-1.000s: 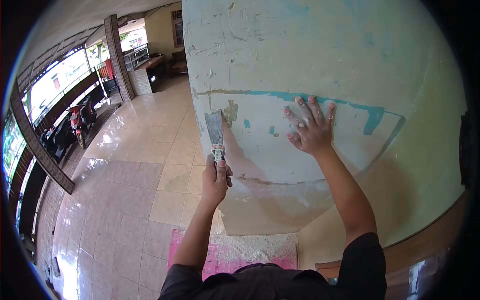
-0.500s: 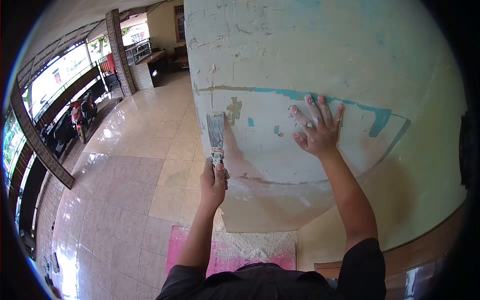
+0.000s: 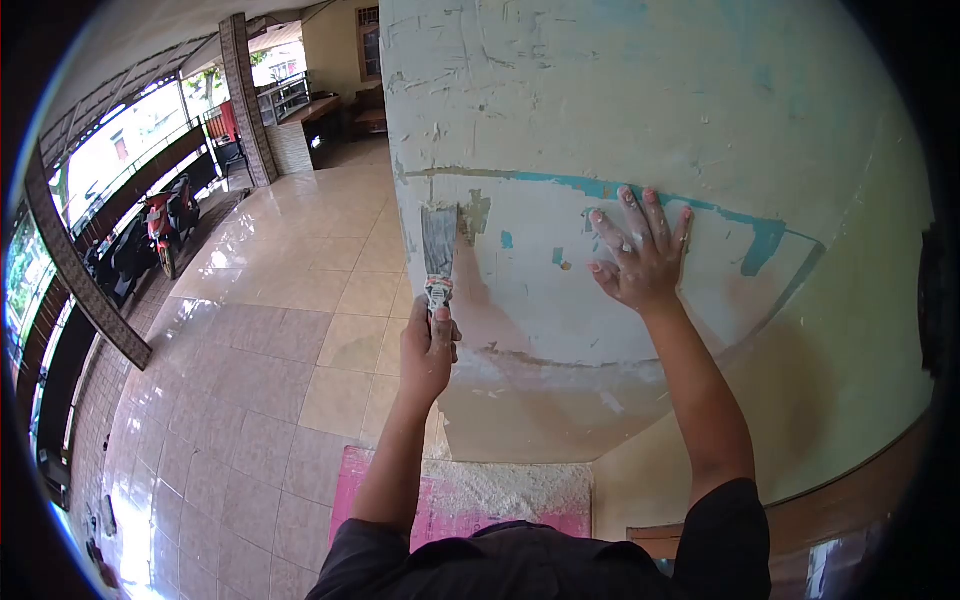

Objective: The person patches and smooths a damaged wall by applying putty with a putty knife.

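Note:
My left hand (image 3: 428,345) is wrapped round the handle of a putty knife (image 3: 438,240), with the thumb lying along it. The blade points up against the wall (image 3: 560,100) near its left edge, just beside a grey-brown bare spot. To the right, my right hand (image 3: 645,255) lies spread on the wall, its fingers dusted white. Those fingertips reach a blue strip of exposed paint (image 3: 575,183) that borders a scraped whitish patch (image 3: 540,310). Smaller blue spots show between the two hands.
Below the wall lies a pink sheet (image 3: 350,490) strewn with pale paint flakes (image 3: 510,490). Tiled floor (image 3: 270,290) stretches to the left, toward a pillar (image 3: 247,100) and a parked red motorbike (image 3: 160,225). A brown wooden surface (image 3: 800,510) is at lower right.
The putty knife in my left hand has slid a little upward along the wall's left edge. My right hand stays pressed in the same place; the view has shifted slightly.

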`<state>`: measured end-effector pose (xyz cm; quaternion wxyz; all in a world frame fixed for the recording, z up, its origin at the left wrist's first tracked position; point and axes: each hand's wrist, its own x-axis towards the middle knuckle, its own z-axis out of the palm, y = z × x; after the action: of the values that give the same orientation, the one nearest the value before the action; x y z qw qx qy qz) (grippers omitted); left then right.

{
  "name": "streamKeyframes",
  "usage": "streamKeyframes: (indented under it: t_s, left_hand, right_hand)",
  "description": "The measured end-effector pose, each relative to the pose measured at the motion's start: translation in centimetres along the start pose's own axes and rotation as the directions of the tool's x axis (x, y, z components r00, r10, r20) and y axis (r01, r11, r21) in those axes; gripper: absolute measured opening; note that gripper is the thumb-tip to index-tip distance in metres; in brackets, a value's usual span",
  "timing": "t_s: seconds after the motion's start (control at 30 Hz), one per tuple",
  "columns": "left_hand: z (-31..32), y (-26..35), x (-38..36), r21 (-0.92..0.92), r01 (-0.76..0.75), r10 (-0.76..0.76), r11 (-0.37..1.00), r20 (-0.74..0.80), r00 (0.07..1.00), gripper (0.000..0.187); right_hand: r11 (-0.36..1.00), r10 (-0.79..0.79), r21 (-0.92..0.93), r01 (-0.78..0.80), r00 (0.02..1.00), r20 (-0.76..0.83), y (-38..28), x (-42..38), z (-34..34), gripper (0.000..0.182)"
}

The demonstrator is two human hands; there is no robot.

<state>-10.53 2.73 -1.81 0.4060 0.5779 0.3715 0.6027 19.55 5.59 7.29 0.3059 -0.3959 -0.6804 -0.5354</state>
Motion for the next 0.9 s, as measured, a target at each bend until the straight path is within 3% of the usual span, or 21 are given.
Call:
streamKeyframes:
  t_s: [0.4, 0.47, 0.9]
  left_hand:
    - [0.4, 0.3, -0.2, 0.022, 0.018, -0.018, 1.0, -0.002, 1.0, 0.031]
    - [0.8, -0.6, -0.8, -0.057, 0.02, -0.021, 0.998, -0.015, 1.0, 0.031]
    - [0.8, 0.8, -0.2, 0.004, 0.046, -0.045, 0.999, -0.032, 0.998, 0.033]
  right_hand:
    - [1.0, 0.017, -0.008, -0.017, 1.0, 0.003, 0.0, 0.2, -0.2, 0.047]
    - [1.0, 0.016, -0.01, -0.016, 1.0, 0.0, 0.0, 0.2, -0.3, 0.047]
    - [1.0, 0.022, -0.001, -0.022, 1.0, -0.007, 0.0, 0.0, -0.2, 0.048]
